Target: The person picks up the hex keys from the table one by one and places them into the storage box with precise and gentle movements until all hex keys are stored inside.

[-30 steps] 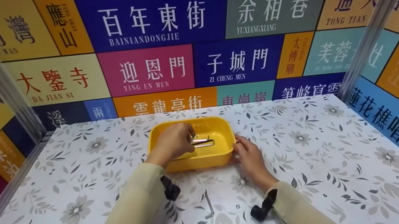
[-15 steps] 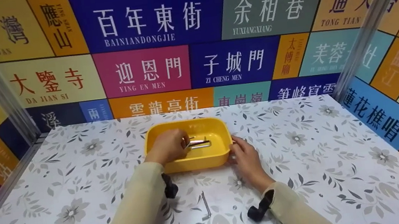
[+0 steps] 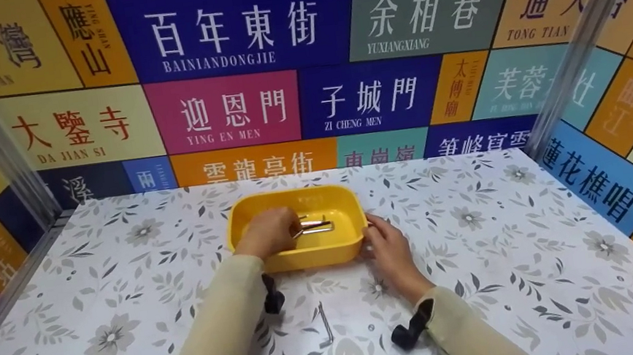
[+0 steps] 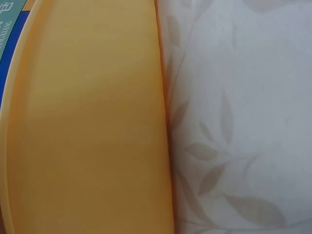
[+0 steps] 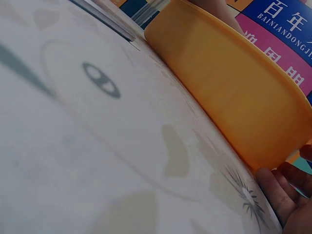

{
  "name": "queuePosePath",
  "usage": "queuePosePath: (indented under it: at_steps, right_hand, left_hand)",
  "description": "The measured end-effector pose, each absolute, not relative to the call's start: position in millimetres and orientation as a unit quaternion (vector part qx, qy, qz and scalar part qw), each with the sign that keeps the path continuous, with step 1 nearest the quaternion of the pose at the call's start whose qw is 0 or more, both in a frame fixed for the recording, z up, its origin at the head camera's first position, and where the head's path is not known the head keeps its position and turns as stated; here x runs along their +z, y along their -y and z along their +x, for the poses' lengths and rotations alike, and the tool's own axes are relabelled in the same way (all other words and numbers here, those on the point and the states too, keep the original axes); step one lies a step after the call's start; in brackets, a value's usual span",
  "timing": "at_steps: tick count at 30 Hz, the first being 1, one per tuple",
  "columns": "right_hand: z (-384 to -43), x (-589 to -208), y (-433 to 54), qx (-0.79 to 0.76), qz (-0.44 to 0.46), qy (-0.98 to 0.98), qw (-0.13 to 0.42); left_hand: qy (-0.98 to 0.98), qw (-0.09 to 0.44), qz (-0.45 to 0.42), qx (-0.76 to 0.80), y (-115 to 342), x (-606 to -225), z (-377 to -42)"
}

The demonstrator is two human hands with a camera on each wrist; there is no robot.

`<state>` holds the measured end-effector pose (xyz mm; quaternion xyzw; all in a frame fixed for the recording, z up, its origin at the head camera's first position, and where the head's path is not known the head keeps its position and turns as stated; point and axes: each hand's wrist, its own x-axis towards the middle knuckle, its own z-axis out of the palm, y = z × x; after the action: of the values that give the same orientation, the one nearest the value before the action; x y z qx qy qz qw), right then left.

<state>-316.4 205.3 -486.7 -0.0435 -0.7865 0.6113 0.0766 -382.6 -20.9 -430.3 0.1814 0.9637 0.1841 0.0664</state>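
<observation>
A yellow plastic box (image 3: 315, 258) stands on the table with several metal hex keys (image 3: 319, 230) lying on its floor. My left hand (image 3: 269, 231) reaches over the near left rim into the box. Its fingers are bent down at the left ends of the keys, with the tips hidden; I cannot tell whether they pinch a key. At the right end, my right hand (image 3: 391, 247) grips the box, thumb at the rim and fingers low against the outer wall (image 5: 229, 92). Nearer to me, another L-shaped hex key (image 3: 326, 325) lies on the tabletop.
The table (image 3: 493, 289) has a white cover with grey leaves and flowers. Behind it rises a wall (image 3: 233, 22) of coloured panels with Chinese writing. Metal posts (image 3: 588, 40) stand at the back corners. A black camera mount (image 3: 411, 325) sits on the right wrist.
My left hand has sunk lower into the box, and its fingers have dropped toward the keys. The right hand keeps its place on the box. The head view has shifted slightly.
</observation>
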Motion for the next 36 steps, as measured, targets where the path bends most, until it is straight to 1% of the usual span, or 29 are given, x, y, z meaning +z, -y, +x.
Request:
queuePosePath:
  at_steps: [11, 16, 18, 21, 25, 29, 33, 36]
  right_hand:
    - [-317, -487, -200, 0.623, -0.031, 0.777, 0.083]
    - [-318, -489, -199, 0.627, -0.025, 0.774, 0.082]
    - [-318, -489, -200, 0.623, -0.029, 0.778, 0.08]
    - [-319, -489, -201, 0.623, -0.032, 0.778, 0.079]
    - [-320, -488, -203, 0.631, -0.031, 0.771, 0.079]
    - [-320, -486, -204, 0.631, -0.029, 0.772, 0.075]
    - [-318, -486, -204, 0.632, -0.03, 0.771, 0.069]
    - [-318, -487, -205, 0.625, -0.032, 0.777, 0.071]
  left_hand:
    - [-0.965, 0.043, 0.196, 0.168, 22, -433, -383]
    - [-0.966, 0.045, 0.175, 0.185, 26, -431, -381]
    - [-0.966, 0.036, 0.168, 0.193, 28, -427, -380]
    - [-0.965, -0.005, 0.17, 0.198, 32, -420, -374]
    - [-0.956, -0.072, 0.168, 0.23, 35, -408, -357]
    - [-0.942, -0.106, 0.165, 0.274, 39, -402, -330]
    - [-0.938, -0.107, 0.169, 0.282, 40, -404, -303]
    - [-0.94, -0.082, 0.178, 0.28, 38, -409, -285]
